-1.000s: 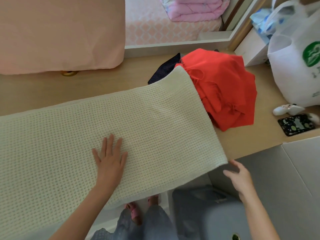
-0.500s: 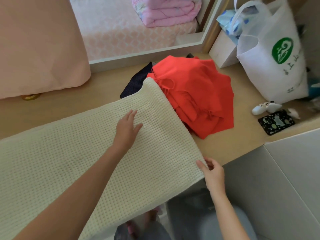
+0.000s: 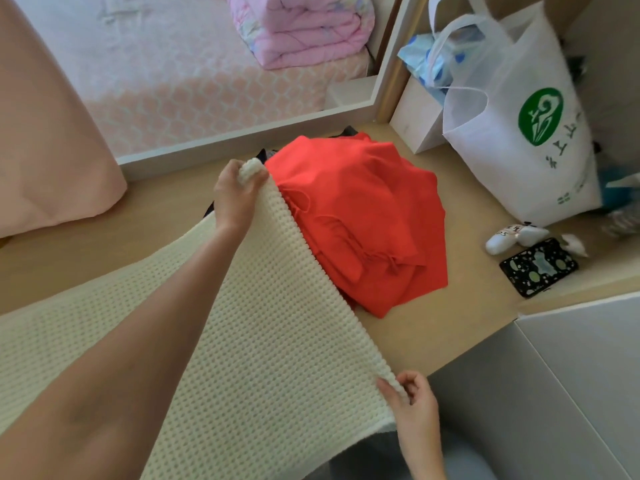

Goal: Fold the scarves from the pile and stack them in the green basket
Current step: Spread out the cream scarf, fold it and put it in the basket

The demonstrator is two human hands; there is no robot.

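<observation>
Left hand: fingers curled round the far right corner of the cream waffle-knit scarf, with the corner bunched in the grip and lifted slightly off the surface. Right hand: thumb and fingertips pinch the near right corner of the same scarf.

The scarf lies flat and lengthwise across the light wooden tabletop, running out of view at left. Its near edge overhangs the table.

The scarf's right edge touches a crumpled bright red fabric heap. A strip of dark cloth shows beneath the heap.

Further right on the table:
- a white tote bag with a green round logo, standing upright
- a black patterned phone, lying flat near the table edge

A folded pink quilt lies beyond the table.
</observation>
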